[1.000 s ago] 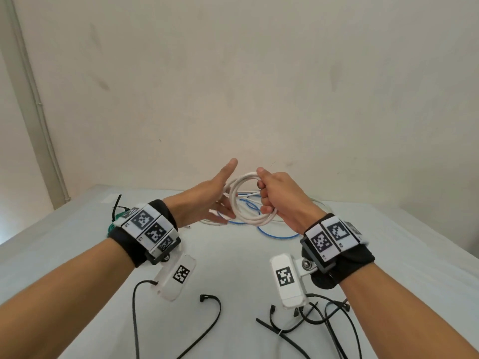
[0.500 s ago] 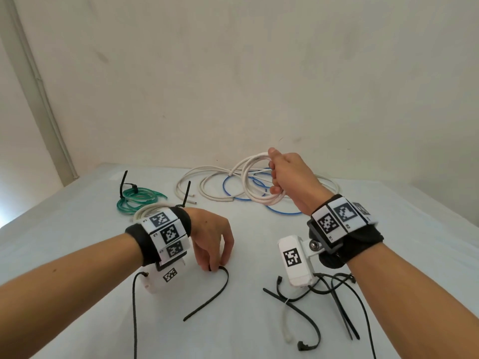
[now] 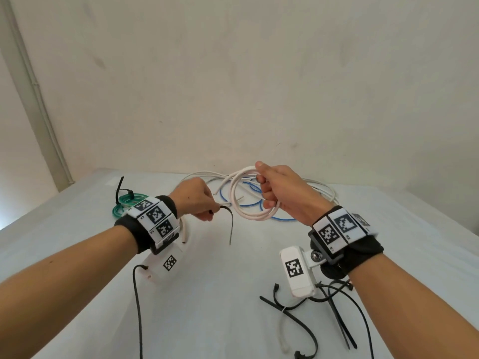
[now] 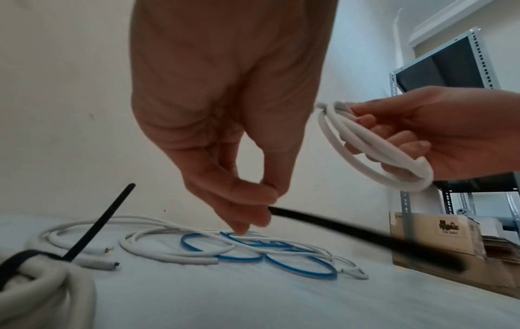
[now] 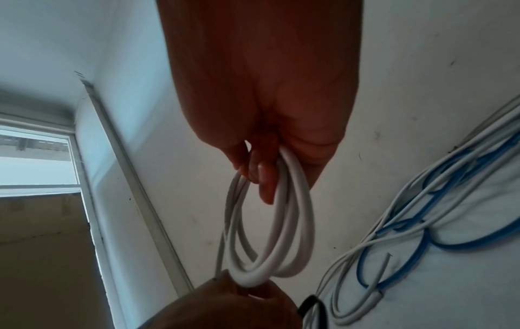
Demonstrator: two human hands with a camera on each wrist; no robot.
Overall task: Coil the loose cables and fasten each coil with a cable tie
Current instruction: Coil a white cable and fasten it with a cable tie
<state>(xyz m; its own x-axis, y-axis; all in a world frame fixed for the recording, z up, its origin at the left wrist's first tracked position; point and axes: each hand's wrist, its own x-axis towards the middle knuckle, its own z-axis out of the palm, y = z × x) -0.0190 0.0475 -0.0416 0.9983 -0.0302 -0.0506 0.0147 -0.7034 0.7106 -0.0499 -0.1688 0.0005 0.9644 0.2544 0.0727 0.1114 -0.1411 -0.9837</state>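
Right hand (image 3: 282, 193) grips the white coil (image 3: 246, 200) above the table (image 3: 233, 294); left hand (image 3: 194, 199), just beside it, pinches a black cable tie (image 3: 229, 224) (tail hanging down). Loose white and blue cables (image 4: 253, 251) lie beyond both hands.

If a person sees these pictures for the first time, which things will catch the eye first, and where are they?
First, the white cable coil, held up above the table's middle by the right hand. Just left of it, the left hand pinches a black cable tie whose free end hangs down. Behind them, loose white and blue cables lie on the white table, and a green coil, already tied, sits at far left.
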